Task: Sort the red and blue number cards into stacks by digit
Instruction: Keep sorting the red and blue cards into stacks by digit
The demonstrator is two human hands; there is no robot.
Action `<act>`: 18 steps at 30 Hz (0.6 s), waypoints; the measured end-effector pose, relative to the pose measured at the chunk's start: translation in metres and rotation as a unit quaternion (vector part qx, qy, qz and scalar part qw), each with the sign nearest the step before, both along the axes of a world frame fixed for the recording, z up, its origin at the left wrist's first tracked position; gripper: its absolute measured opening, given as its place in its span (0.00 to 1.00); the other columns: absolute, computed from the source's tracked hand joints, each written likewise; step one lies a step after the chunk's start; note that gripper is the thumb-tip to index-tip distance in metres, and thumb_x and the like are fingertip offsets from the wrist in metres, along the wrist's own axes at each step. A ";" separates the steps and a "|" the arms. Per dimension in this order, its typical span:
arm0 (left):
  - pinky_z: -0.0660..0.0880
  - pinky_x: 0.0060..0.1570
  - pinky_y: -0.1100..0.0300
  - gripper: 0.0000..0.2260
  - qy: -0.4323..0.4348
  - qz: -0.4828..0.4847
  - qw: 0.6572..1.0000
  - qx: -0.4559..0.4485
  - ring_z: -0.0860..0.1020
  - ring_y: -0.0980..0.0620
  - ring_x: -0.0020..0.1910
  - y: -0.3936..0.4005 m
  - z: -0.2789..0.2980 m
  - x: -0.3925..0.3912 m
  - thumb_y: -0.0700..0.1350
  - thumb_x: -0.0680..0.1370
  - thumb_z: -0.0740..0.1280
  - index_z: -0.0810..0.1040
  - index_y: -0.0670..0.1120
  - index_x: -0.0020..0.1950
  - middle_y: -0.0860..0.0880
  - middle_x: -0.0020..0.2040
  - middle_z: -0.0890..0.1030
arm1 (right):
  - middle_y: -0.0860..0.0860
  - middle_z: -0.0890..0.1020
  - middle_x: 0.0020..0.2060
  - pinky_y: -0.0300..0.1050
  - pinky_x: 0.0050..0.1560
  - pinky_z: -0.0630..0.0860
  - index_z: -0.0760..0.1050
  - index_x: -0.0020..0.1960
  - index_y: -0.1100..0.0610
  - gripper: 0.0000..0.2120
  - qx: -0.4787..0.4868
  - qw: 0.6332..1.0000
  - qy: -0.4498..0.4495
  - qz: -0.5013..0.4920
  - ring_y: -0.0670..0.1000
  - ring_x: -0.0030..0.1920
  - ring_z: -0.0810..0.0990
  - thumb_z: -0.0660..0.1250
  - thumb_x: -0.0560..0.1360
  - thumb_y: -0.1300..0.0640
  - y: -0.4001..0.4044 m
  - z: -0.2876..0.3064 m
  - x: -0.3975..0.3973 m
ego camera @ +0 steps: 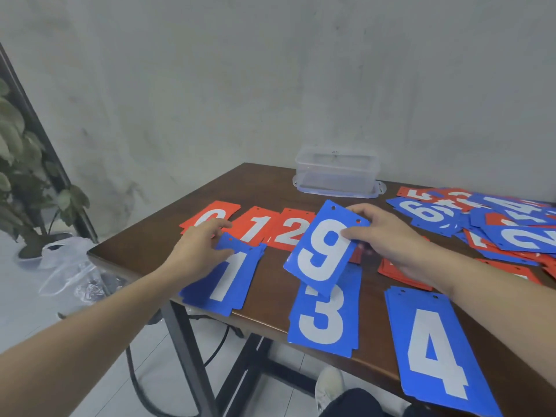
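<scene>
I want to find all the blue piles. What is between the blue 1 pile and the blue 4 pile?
The blue 3 pile lies between the blue 1 pile and the blue 4 pile, seen from the head camera. The right hand holds a blue 9 card over its top.

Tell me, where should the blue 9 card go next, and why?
Probably onto a bare patch of the brown wooden table, starting a new stack. The right hand pinches the blue 9 card, and the blue stacks showing are 1, 3 and 4; none is a 9.
</scene>
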State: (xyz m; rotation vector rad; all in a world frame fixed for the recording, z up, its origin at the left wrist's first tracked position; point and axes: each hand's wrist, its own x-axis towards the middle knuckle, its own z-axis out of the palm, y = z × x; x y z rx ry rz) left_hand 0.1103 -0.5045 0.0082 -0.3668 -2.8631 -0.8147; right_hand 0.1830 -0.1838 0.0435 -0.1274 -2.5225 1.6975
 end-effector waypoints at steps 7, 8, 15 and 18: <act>0.65 0.66 0.48 0.09 0.103 -0.045 0.994 0.016 0.70 0.46 0.65 0.044 0.012 0.015 0.48 0.79 0.69 0.80 0.54 0.58 0.55 0.61 0.77 | 0.51 0.86 0.49 0.47 0.41 0.77 0.77 0.58 0.46 0.10 -0.006 1.000 -0.016 -0.019 0.50 0.42 0.82 0.69 0.79 0.57 0.026 -0.001 0.012; 0.66 0.65 0.49 0.08 0.114 -0.075 0.990 0.022 0.72 0.47 0.63 0.054 0.013 0.019 0.47 0.79 0.69 0.80 0.54 0.57 0.56 0.58 0.77 | 0.50 0.86 0.49 0.50 0.45 0.80 0.77 0.58 0.45 0.10 -0.010 1.000 -0.024 -0.014 0.51 0.45 0.84 0.68 0.80 0.57 0.031 -0.001 0.015; 0.70 0.58 0.55 0.06 0.109 -0.206 0.971 0.045 0.74 0.54 0.55 0.145 0.020 0.044 0.45 0.79 0.68 0.80 0.56 0.54 0.61 0.51 0.76 | 0.53 0.87 0.51 0.62 0.55 0.82 0.74 0.59 0.43 0.11 -0.053 0.996 -0.046 -0.049 0.53 0.49 0.87 0.64 0.82 0.58 0.086 0.008 0.060; 0.69 0.57 0.57 0.07 0.094 -0.252 0.962 0.057 0.73 0.56 0.55 0.186 0.019 0.055 0.45 0.79 0.68 0.79 0.57 0.53 0.63 0.50 0.75 | 0.55 0.86 0.51 0.59 0.51 0.83 0.74 0.59 0.44 0.11 -0.064 0.992 -0.052 -0.095 0.55 0.49 0.87 0.64 0.82 0.59 0.120 0.011 0.086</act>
